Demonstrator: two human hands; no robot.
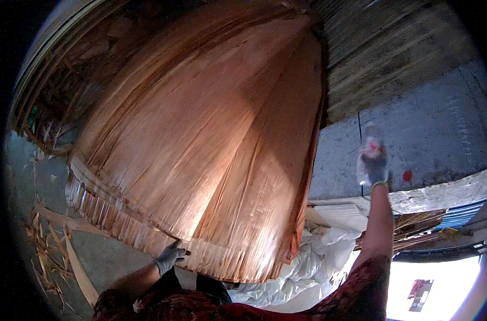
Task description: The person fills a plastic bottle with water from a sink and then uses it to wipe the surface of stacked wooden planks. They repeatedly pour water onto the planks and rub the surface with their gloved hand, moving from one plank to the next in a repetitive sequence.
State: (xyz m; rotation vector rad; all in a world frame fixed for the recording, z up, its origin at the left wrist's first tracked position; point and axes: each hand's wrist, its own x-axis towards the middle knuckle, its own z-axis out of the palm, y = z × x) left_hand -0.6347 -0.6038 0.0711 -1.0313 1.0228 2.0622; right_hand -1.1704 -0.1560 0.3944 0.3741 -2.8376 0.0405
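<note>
On the stack (91,202), the veneer (200,134) is being touched at its near edge by the left hand (171,256); splitting is being risked by uneven pulling. Finger closure, right hand (373,160) included, cannot be told.

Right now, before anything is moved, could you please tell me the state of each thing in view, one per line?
Brown sheets: stacked, partly lit
Left hand: gloved, at the sheets' near edge; grip unclear
Right hand: gloved, raised, blurred; grip unclear
Grey surface: marked with a red spot
White plastic: crumpled
Wood scraps: scattered on the floor
</note>
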